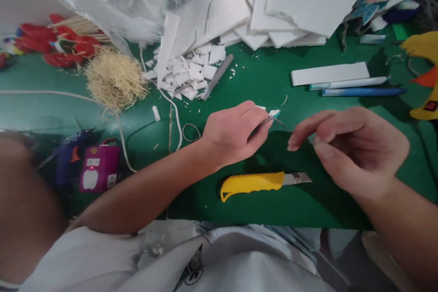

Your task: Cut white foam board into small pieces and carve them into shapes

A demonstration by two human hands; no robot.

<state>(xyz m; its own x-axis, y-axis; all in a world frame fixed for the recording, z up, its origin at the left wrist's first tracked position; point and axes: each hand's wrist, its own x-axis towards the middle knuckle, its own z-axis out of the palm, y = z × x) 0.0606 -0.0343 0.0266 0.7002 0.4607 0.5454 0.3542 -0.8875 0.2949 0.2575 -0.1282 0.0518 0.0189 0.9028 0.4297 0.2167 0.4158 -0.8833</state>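
My left hand (237, 132) is closed in a pinch on a small white and teal piece (274, 113) above the green table. From that piece a thin grey string (282, 124) runs right to my right hand (356, 146), whose thumb and index finger pinch it. Below my hands a yellow utility knife (253, 182) lies flat with its blade out, pointing right. A loop of thin string (190, 132) rests left of my left wrist.
White foam scraps (193, 73) and stacked foam sheets (294, 0) lie at the back. Pens (362, 92) and a foam strip (330, 73) are at the right. Left are straw (114, 80), a purple power socket (100, 169), a glue gun (66, 159) and another person's arm (27, 210).
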